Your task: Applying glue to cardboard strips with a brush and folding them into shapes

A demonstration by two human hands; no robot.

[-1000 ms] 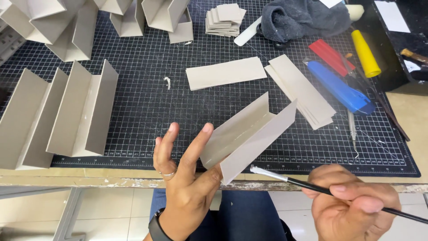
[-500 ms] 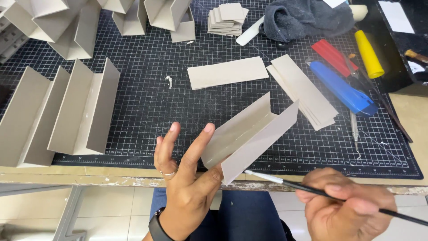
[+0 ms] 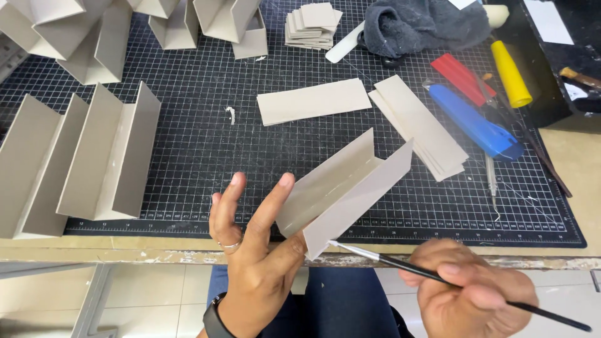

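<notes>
My left hand (image 3: pixel 256 250) holds a folded grey cardboard channel (image 3: pixel 343 191) by its near end, fingers spread upward, above the front edge of the black cutting mat (image 3: pixel 200 144). My right hand (image 3: pixel 476 291) grips a thin black-handled paintbrush (image 3: pixel 438 278). The brush's metal tip touches the lower near corner of the channel's front flap. The channel is tilted, its far end pointing up and right.
Finished grey channels (image 3: pixel 94 156) stand at the left and along the back. Flat grey strips (image 3: pixel 313 100) and a stack of strips (image 3: pixel 419 125) lie mid-mat. A blue cutter (image 3: pixel 476 122), a red tool (image 3: pixel 460 75), a yellow tube (image 3: pixel 510 72) and a dark cloth (image 3: pixel 419 25) sit at the right.
The brush tip has moved left, from a short way off the channel to its near lower corner. My left hand and the channel have stayed nearly still.
</notes>
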